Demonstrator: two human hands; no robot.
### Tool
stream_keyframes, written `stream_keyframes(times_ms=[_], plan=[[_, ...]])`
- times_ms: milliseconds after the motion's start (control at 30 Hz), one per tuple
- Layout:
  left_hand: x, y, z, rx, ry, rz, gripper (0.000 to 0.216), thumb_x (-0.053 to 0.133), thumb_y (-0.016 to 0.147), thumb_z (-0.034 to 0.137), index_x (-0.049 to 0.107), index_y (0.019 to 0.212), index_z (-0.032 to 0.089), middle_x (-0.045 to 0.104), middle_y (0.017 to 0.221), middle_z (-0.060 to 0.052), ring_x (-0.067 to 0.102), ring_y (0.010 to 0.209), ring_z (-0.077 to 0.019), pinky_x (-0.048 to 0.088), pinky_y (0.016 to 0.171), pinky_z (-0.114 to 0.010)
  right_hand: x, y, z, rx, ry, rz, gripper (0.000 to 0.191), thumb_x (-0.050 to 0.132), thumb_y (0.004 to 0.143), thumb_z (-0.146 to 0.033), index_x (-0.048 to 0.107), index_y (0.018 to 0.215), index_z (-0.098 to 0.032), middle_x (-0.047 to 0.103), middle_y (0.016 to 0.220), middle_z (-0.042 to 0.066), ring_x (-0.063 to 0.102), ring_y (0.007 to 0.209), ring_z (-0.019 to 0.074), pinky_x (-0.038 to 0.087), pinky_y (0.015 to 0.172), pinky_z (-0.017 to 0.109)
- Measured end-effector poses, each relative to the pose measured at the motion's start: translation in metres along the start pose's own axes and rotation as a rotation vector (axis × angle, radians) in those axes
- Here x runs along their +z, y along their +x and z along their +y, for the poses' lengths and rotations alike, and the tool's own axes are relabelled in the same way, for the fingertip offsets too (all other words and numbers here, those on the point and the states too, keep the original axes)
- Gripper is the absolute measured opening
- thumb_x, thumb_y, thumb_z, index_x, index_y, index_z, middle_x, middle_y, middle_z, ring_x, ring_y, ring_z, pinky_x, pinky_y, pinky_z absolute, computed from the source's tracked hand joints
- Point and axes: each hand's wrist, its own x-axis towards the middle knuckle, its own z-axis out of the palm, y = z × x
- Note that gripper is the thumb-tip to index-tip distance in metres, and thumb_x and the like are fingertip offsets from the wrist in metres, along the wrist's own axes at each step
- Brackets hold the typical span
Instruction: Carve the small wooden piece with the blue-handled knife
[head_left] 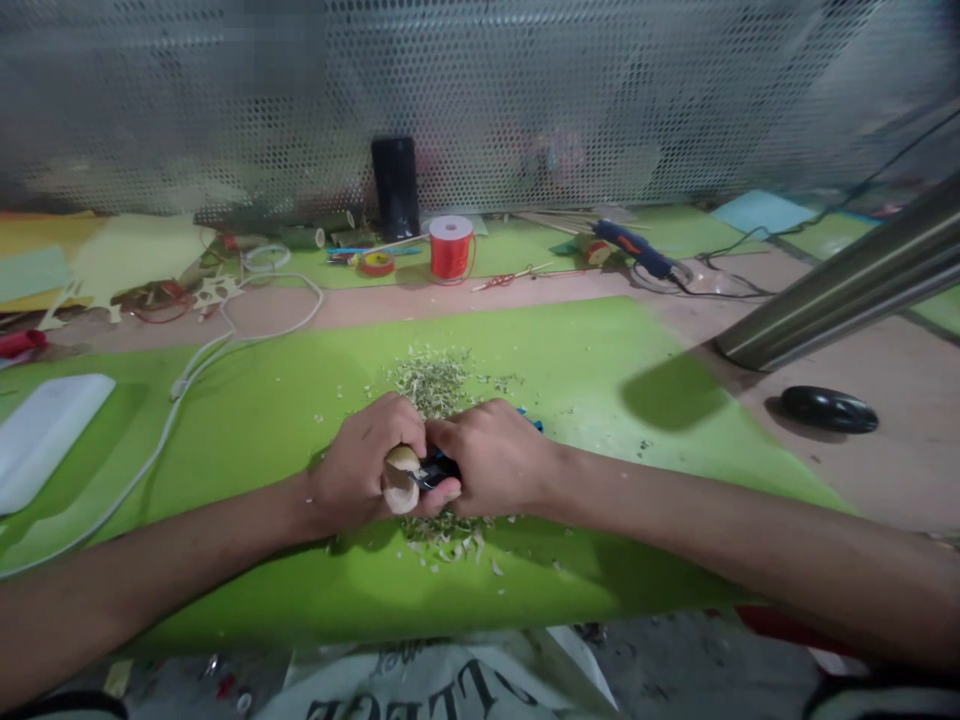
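fabric with printed lettering lies nearest, at the bottom edge below the mat. both forearms reach in over it and meet in the middle of the green mat. left hand is curled tight around a pale wooden piece, whose rounded end pokes out between thumb and fingers. right hand presses right against the left, fingers closed on a small dark tool with a bit of blue showing behind the knuckles. it may be a carving knife, but the blade is hidden. the tool's tip touches the wooden piece.

pale shavings lie under the hands, and a finer heap of them spreads just beyond the knuckles. farther left sit a white flat slab and a white cable looping across the mat. to the right, off the mat, a black oval object rests near a slanting metal tube. along the back edge stand a red thread spool, a tape roll, a blue glue gun and an upright black phone, all before a perforated metal screen.
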Motion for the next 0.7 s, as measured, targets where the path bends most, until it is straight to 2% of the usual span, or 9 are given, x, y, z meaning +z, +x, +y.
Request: stream_keyframes(times_ms=[333, 467, 600, 700], plan=[[-0.0019, 0.0013, -0.0001, -0.09, -0.132, -0.048, 0.031, 0.074, 0.075, 0.035, 0.047, 0.081, 0.021, 0.055, 0.071, 0.001, 0.052, 0.06, -0.0117, 0.044, 0.051, -0.024, 0.0051, 0.0016, 0.0064, -0.068, 0.016, 0.043, 0.032, 0.053, 0.07, -0.037, 0.064, 0.093, -0.017, 0.07, 0.072, 0.005, 0.057, 0.056, 0.018, 0.018, 0.05, 0.03], [-0.002, 0.0014, -0.0005, -0.05, -0.092, -0.028, 0.031, 0.075, 0.074, 0.033, 0.048, 0.082, 0.021, 0.057, 0.073, 0.0, 0.054, 0.064, -0.013, 0.046, 0.053, -0.025, 0.0036, 0.0, 0.0058, -0.042, -0.007, 0.088, 0.031, 0.051, 0.072, -0.035, 0.063, 0.094, -0.017, 0.07, 0.073, 0.006, 0.059, 0.06, 0.019, 0.017, 0.05, 0.03], [-0.0018, 0.0012, -0.0006, -0.098, -0.014, -0.023, 0.031, 0.074, 0.076, 0.038, 0.048, 0.082, 0.021, 0.056, 0.071, 0.0, 0.053, 0.062, -0.0129, 0.045, 0.052, -0.025, 0.0004, -0.0003, 0.0071, 0.018, -0.034, 0.102, 0.025, 0.052, 0.072, -0.031, 0.062, 0.089, -0.017, 0.07, 0.076, 0.006, 0.061, 0.063, 0.0196, 0.017, 0.05, 0.029], [-0.0019, 0.0016, 0.0001, -0.114, -0.012, -0.022, 0.033, 0.073, 0.077, 0.042, 0.048, 0.082, 0.021, 0.056, 0.069, 0.0, 0.052, 0.06, -0.012, 0.044, 0.05, -0.024, 0.0002, 0.0002, 0.0091, 0.003, -0.026, 0.094, 0.025, 0.053, 0.072, -0.032, 0.062, 0.09, -0.017, 0.071, 0.079, 0.006, 0.061, 0.063, 0.0196, 0.018, 0.05, 0.029]])
